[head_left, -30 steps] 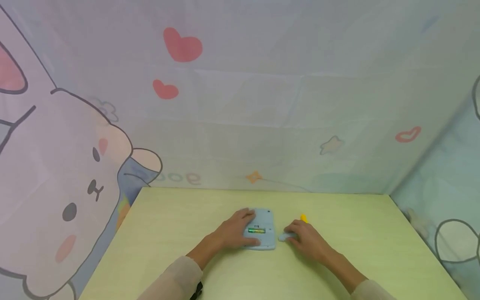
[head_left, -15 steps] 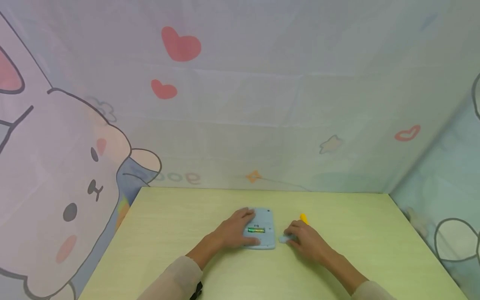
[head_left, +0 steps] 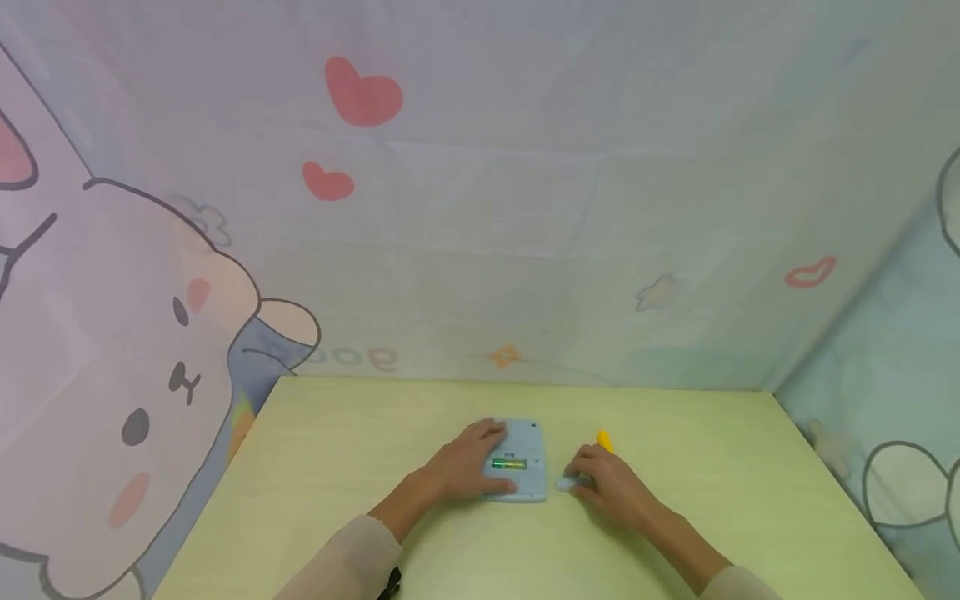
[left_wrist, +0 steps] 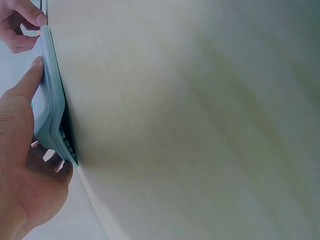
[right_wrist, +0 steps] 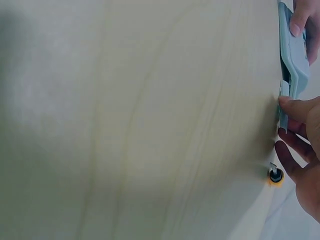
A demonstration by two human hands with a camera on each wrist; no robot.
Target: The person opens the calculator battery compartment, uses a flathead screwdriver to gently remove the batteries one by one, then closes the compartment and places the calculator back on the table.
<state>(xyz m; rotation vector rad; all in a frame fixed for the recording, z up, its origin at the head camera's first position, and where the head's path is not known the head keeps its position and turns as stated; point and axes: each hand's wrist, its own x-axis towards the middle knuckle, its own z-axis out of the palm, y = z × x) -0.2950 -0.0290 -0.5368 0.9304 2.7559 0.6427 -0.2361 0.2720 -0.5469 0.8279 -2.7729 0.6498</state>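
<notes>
A pale blue calculator [head_left: 529,442] lies face down on the table, its keys showing along the underside in the left wrist view. In its uncovered battery slot sits a green and gold battery [head_left: 510,464]. My left hand [head_left: 459,468] grips the calculator's left part, thumb flat on its back and fingers around the end. To the right, my right hand [head_left: 609,485] pinches a small pale blue battery cover [right_wrist: 284,91] between thumb and fingers, close beside the calculator. Behind that hand lies a yellow-handled screwdriver [head_left: 605,441], partly hidden, its metal tip showing in the right wrist view.
The light yellow-green table [head_left: 375,425] ends at a printed cloth [head_left: 480,250] hung behind it and along the sides. A small black object [head_left: 392,583] shows by the left sleeve at the near side.
The battery cover has tilted slightly in the right hand, which has shifted a little. The left hand keeps its hold on the calculator, and the head view has drifted slightly.
</notes>
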